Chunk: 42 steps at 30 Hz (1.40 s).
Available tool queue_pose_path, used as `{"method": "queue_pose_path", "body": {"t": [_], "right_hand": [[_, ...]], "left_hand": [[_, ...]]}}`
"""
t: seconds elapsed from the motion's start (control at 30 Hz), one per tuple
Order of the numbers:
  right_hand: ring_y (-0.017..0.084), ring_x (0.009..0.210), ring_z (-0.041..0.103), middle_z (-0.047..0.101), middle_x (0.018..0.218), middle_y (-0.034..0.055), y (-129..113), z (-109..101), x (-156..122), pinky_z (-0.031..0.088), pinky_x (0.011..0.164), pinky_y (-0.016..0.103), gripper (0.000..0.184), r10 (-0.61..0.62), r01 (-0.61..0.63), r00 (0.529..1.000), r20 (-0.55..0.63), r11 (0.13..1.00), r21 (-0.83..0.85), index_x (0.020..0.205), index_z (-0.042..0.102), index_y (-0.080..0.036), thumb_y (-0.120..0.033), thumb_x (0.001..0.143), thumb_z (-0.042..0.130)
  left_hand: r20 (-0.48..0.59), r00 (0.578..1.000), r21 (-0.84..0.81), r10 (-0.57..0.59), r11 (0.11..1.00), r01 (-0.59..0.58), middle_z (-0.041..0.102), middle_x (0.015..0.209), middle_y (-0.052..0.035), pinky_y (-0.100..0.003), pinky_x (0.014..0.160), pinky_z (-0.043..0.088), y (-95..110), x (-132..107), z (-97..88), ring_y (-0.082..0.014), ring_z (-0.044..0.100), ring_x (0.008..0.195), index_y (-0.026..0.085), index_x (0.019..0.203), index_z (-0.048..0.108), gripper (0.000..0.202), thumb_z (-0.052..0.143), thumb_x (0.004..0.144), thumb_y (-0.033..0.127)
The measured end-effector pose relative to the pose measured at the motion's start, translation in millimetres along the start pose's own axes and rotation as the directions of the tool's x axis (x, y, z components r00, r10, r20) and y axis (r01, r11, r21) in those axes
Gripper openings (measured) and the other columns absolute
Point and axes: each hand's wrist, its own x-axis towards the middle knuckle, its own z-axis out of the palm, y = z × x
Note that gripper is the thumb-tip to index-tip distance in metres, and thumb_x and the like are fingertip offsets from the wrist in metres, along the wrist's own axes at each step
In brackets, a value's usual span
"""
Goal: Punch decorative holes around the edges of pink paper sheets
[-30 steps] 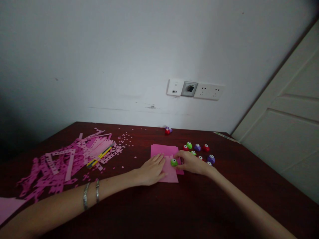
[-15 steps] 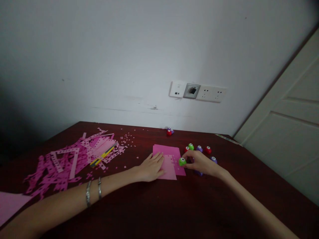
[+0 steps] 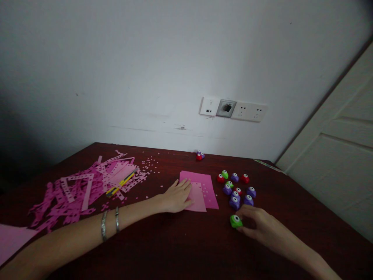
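My left hand (image 3: 176,196) lies flat, fingers stretched out, on a light pink sheet of paper (image 3: 198,200). That sheet overlaps a darker pink sheet (image 3: 212,194), and tiny punched bits are scattered on both. Between the thumb and fingers of my right hand (image 3: 256,221) is a green craft paper punch (image 3: 236,221) with a white, eye-like top, near the table surface; whether it touches the wood I cannot tell. Just beyond that hand stand several more punches, among them a purple punch (image 3: 234,202), a red punch (image 3: 220,178) and another green punch (image 3: 224,174).
To the left is a heap of punched pink paper strips (image 3: 70,194) with a yellow craft knife (image 3: 121,182) on it. Small paper bits (image 3: 150,163) lie beside it. More punches (image 3: 199,156) stand by the wall. A ruler-like strip (image 3: 269,166) lies at the far right edge.
My right hand has moved right and toward me, carrying the green punch away from the pink sheets to the front of the punch group. My left hand has stayed on the paper.
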Motion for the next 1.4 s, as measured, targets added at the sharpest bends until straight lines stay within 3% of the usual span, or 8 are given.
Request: {"method": "queue_pose_path", "body": {"t": [0.17,0.33,0.43,0.53,0.7,0.83,1.13,1.4], "right_hand": [[0.019,0.084,0.06,0.064,0.095,0.0047,10,5,-6,0.045,0.076,0.026,0.015,0.034,-0.035,0.999,0.009,0.999,0.022,0.088,0.064,-0.022,-0.025,0.078,0.053],[0.019,0.083,0.06,0.064,0.094,0.0052,9,5,-7,0.045,0.075,0.026,0.017,0.035,-0.035,0.999,0.005,0.999,0.019,0.091,0.064,-0.021,-0.024,0.076,0.055],[0.021,0.089,0.061,0.064,0.099,0.006,5,-3,-8,0.046,0.079,0.028,0.022,0.039,-0.039,0.999,-0.023,0.999,0.024,0.096,0.064,-0.021,-0.029,0.076,0.058],[0.023,0.096,0.059,0.064,0.104,0.0069,-2,-14,-9,0.045,0.084,0.029,0.025,0.029,-0.028,0.998,-0.05,0.999,0.037,0.096,0.065,-0.022,-0.038,0.08,0.056],[0.023,0.096,0.059,0.063,0.105,0.0068,-8,-21,-6,0.045,0.085,0.03,0.028,0.029,-0.027,0.998,-0.051,0.999,0.034,0.096,0.064,-0.022,-0.043,0.084,0.05],[0.021,0.089,0.061,0.064,0.1,0.0054,-2,-12,-1,0.047,0.079,0.027,0.024,0.013,-0.012,1.0,-0.012,0.998,0.054,0.092,0.063,-0.024,-0.041,0.086,0.048],[0.02,0.085,0.06,0.063,0.096,0.0055,11,-6,7,0.047,0.078,0.028,0.023,-0.012,0.009,0.999,0.043,0.997,0.077,0.089,0.065,-0.025,-0.036,0.088,0.045],[0.02,0.085,0.059,0.062,0.095,0.0054,9,-5,12,0.046,0.079,0.03,0.022,-0.003,0.002,1.0,0.027,0.999,0.041,0.091,0.064,-0.023,-0.032,0.088,0.043]], "left_hand": [[-0.012,1.0,-0.009,-0.002,1.0,0.001,0.018,0.147,-0.0157,-0.044,0.109,0.014,3,0,-1.7,-0.0256,0.013,0.136,0.009,0.139,0.022,0.065,0.022,0.09,0.051],[-0.142,0.99,-0.009,-0.002,1.0,0.0,0.021,0.146,-0.0172,-0.041,0.11,0.015,-4,19,-5.5,-0.0258,0.015,0.135,0.006,0.137,0.027,0.063,0.03,0.089,0.047],[-0.248,0.968,-0.041,-0.047,0.998,0.038,0.031,0.142,-0.0196,-0.038,0.107,0.023,-16,45,-15.7,-0.0266,0.024,0.133,0.003,0.132,0.035,0.063,0.035,0.087,0.048],[-0.314,0.94,-0.113,-0.135,0.988,0.104,0.045,0.132,-0.0167,-0.035,0.098,0.036,-32,80,-30.4,-0.0261,0.04,0.123,0.008,0.122,0.046,0.053,0.043,0.084,0.046],[-0.341,0.891,-0.17,-0.299,0.952,0.254,0.058,0.115,-0.0118,-0.031,0.087,0.043,-54,141,-48.4,-0.024,0.053,0.107,0.015,0.108,0.055,0.04,0.055,0.077,0.04],[-0.328,0.874,-0.182,-0.359,0.932,0.314,0.064,0.103,-0.0092,-0.03,0.08,0.045,-60,172,-48.0,-0.023,0.059,0.096,0.019,0.102,0.058,0.036,0.057,0.076,0.043],[-0.297,0.82,-0.194,-0.489,0.872,0.45,0.063,0.107,-0.0097,-0.033,0.082,0.044,-62,194,-39.7,-0.0265,0.056,0.104,0.021,0.102,0.058,0.045,0.063,0.068,0.051],[-0.314,0.806,-0.181,-0.503,0.864,0.469,0.062,0.108,-0.0109,-0.035,0.083,0.043,-60,198,-36.7,-0.0277,0.054,0.106,0.02,0.099,0.06,0.042,0.063,0.069,0.05]]}}
